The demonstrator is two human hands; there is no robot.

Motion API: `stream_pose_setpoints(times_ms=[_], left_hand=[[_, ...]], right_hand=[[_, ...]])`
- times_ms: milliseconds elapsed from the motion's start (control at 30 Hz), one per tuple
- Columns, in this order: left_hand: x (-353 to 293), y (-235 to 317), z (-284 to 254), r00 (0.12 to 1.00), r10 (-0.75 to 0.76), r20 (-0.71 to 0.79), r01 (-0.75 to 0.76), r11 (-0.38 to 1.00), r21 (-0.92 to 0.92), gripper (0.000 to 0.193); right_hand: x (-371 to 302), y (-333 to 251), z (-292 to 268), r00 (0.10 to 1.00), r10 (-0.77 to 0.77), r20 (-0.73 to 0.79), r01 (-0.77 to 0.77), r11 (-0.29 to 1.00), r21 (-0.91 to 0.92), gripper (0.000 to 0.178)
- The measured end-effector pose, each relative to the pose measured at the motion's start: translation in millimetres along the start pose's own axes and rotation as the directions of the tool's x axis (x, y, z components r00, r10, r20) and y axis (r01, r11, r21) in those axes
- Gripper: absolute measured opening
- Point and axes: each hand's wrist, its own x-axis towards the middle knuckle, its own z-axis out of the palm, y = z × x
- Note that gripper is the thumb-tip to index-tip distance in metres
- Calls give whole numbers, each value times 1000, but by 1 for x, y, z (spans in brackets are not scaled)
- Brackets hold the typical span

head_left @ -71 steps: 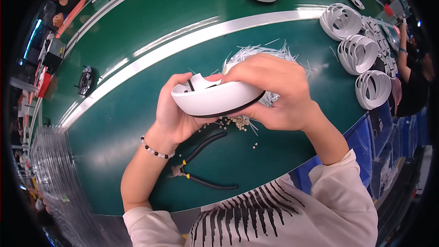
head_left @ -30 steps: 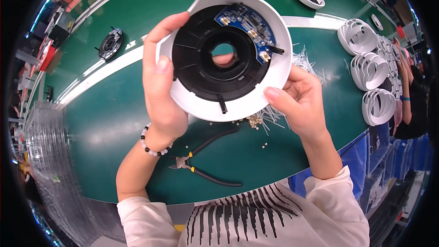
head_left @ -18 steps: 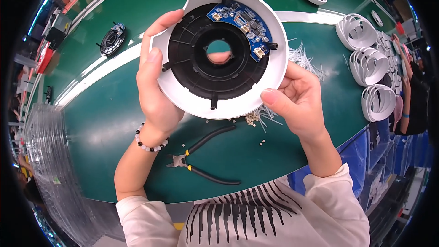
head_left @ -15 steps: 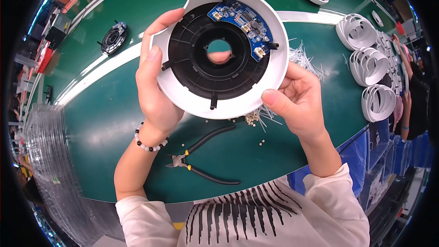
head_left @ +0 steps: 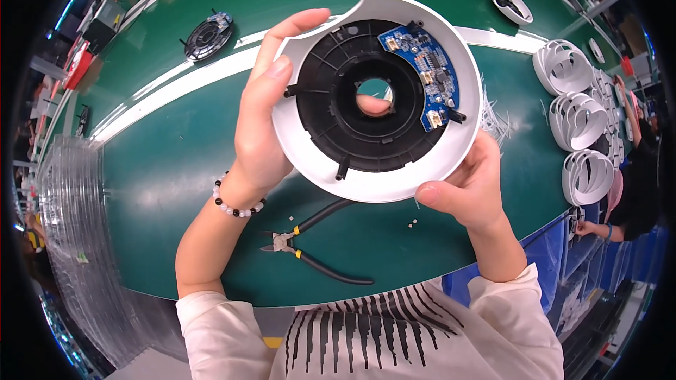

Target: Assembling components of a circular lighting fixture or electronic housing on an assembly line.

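Note:
A round white plastic housing (head_left: pixel 384 186) is held up above the table, with a black ribbed disc (head_left: pixel 320 123) seated inside it. A curved blue circuit board (head_left: pixel 433 74) with small white connectors lies along the disc's upper right. My left hand (head_left: pixel 264 116) grips the housing's left edge, near a notch in the rim. My right hand (head_left: pixel 472 186) holds its lower right edge, thumb in front and the other fingers mostly hidden behind. Through the central hole a fingertip (head_left: pixel 374 104) shows; whose hand it belongs to I cannot tell. Opened cutting pliers (head_left: pixel 283 241) with black handles lie below.
White strips (head_left: pixel 496 123) lie behind my right hand. Stacked white rings (head_left: pixel 588 176) line the table's right side. Clear plastic trays (head_left: pixel 74 239) are piled at left. Farther off sit another black disc (head_left: pixel 209 36) and an oval white housing (head_left: pixel 512 4). A co-worker's hand (head_left: pixel 584 228) is at right.
Both hands have carried the housing right and slightly down, turning it a little clockwise. The whole view has shifted somewhat. A co-worker's hand now shows lower at the right.

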Motion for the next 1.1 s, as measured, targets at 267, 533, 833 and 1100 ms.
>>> stream_pose_setpoints(times_ms=[267,533,833,1100], left_hand=[[-1,5,-8,963,-179,200,165,983,84,44],[5,-5,-5,901,-417,118,348,858,378,36],[12,-34,-32,668,-737,103,729,621,-289,31],[9,-42,-38,615,-759,215,751,480,-453,37]], right_hand=[[12,5,-19,997,-80,-21,81,997,18,40],[19,9,-27,980,63,-187,-118,947,-299,25],[32,21,-46,921,348,-176,-356,934,-18,41],[30,22,-47,855,516,-56,-491,840,231,41]])
